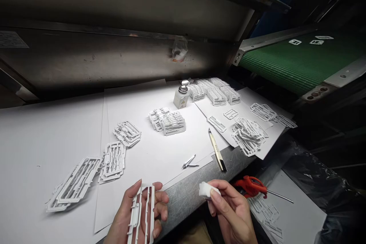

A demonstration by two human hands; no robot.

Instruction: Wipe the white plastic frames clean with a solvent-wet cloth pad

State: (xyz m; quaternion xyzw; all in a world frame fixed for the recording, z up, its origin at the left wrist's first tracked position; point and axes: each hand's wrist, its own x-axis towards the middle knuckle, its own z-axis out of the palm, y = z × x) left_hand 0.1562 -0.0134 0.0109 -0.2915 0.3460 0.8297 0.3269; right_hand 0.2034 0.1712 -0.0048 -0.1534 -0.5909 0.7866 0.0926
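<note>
The lower end of the white frame (134, 215) is being cut off by the bottom edge, and the palm of the left hand (122, 213) is being partly covered by it. Part of the white wad (206, 190) is being hidden by the fingers of the right hand (233, 209), whose wrist is being cropped below. Part of the red tool (253, 185) is being blocked from sight by that hand. The green belt (286, 66) is being cut off at the right, the wall label (13, 39) at the left, its print being shown too small to be read. Likewise, the bottle's (181, 100) marking is being left illegible.
</note>
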